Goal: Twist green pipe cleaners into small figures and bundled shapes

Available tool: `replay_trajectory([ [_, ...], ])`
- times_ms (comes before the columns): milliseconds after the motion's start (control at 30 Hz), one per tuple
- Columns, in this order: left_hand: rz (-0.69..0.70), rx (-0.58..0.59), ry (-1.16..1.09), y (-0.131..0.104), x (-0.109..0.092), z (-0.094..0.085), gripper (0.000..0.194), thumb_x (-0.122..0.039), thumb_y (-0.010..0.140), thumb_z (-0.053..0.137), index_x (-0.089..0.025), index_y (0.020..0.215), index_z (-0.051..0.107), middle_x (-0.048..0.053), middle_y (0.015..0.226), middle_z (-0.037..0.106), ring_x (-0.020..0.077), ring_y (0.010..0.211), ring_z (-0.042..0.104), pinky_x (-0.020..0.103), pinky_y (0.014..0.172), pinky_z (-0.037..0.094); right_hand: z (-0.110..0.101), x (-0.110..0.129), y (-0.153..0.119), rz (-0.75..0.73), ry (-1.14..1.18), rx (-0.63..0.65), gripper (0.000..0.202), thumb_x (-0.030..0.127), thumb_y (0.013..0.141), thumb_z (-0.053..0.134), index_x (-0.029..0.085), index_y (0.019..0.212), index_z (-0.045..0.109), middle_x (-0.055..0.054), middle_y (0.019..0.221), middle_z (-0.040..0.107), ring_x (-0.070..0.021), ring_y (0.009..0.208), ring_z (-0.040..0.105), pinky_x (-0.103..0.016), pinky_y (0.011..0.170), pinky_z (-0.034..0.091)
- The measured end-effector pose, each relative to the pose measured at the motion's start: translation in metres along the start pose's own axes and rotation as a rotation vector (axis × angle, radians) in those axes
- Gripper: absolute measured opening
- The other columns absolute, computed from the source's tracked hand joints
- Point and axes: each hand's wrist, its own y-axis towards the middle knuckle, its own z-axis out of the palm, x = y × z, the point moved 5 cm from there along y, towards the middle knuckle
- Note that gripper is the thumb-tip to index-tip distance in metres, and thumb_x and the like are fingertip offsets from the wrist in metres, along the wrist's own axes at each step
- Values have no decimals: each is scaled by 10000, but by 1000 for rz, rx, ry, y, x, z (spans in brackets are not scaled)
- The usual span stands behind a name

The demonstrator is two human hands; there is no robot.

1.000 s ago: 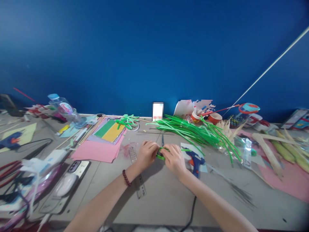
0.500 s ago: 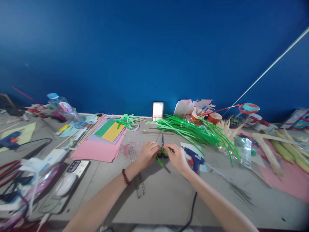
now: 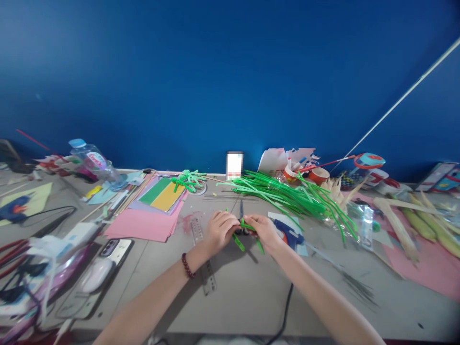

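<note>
Both my hands meet over the middle of the grey table. My left hand (image 3: 223, 231) is closed in a pinch on a bright green pipe cleaner (image 3: 239, 242), whose end sticks out below the fingers. Fingertips of my right hand (image 3: 263, 230) pinch the green piece too, close to the left fingertips; a green end hangs beneath this hand. Just behind the fingers lie dark scissors (image 3: 242, 208), blades pointing to the wall and handles mostly hidden. To the right of my right hand rests a blue glue gun (image 3: 289, 234). A clear ruler (image 3: 208, 278) lies partly under my left forearm.
A heap of green pipe cleaners (image 3: 287, 194) spreads at the back right. Pink paper (image 3: 143, 225), a phone (image 3: 120, 249) and a white mouse-shaped item (image 3: 97, 275) lie left. A bottle (image 3: 95, 160) leans near the blue wall. Corn husks (image 3: 398, 230) lie far right.
The green ends now show more below both hands, and one hangs under my right hand. My right hand has turned slightly; both hands stay in about the same place.
</note>
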Motion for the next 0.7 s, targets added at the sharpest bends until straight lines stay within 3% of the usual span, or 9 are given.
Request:
replay_trajectory([
  [100, -67, -44, -7, -1, 2, -1, 141, -254, 900, 481, -195, 822, 583, 39, 780, 662, 157, 758, 583, 319, 739, 403, 2, -6, 2, 75, 54, 62, 268, 416, 608, 676, 150, 611, 636, 33, 466, 508, -58, 403, 364, -184, 396, 218],
  [200, -124, -69, 14, -3, 4, -1, 132, -261, 888, 494, -193, 813, 579, 35, 765, 660, 155, 729, 586, 326, 744, 400, 1, -4, 2, 20, -29, 52, 184, 339, 618, 639, 157, 629, 664, 30, 464, 531, -62, 389, 375, -189, 394, 239],
  [367, -185, -89, 22, -4, 10, 1, 100, -239, 892, 493, -191, 873, 579, 32, 803, 666, 158, 761, 589, 319, 731, 388, 4, 11, -7, -270, -376, -29, 293, 338, 761, 547, 173, 535, 634, 7, 481, 564, -111, 448, 480, -224, 469, 359],
  [567, -168, -5, 96, -3, 10, 3, 148, -203, 907, 453, -192, 819, 570, 24, 781, 652, 155, 736, 564, 317, 719, 356, 11, 23, -25, -561, -768, -96, 262, 286, 854, 480, 192, 723, 687, -34, 691, 682, -164, 613, 585, -245, 578, 399],
  [700, -114, 39, 174, -2, 9, 5, 165, -182, 905, 439, -194, 809, 573, 18, 742, 636, 147, 718, 552, 315, 718, 338, 11, 31, -32, -748, -1031, -214, 235, 241, 869, 471, 199, 768, 679, -56, 697, 663, -179, 656, 578, -262, 608, 382],
])
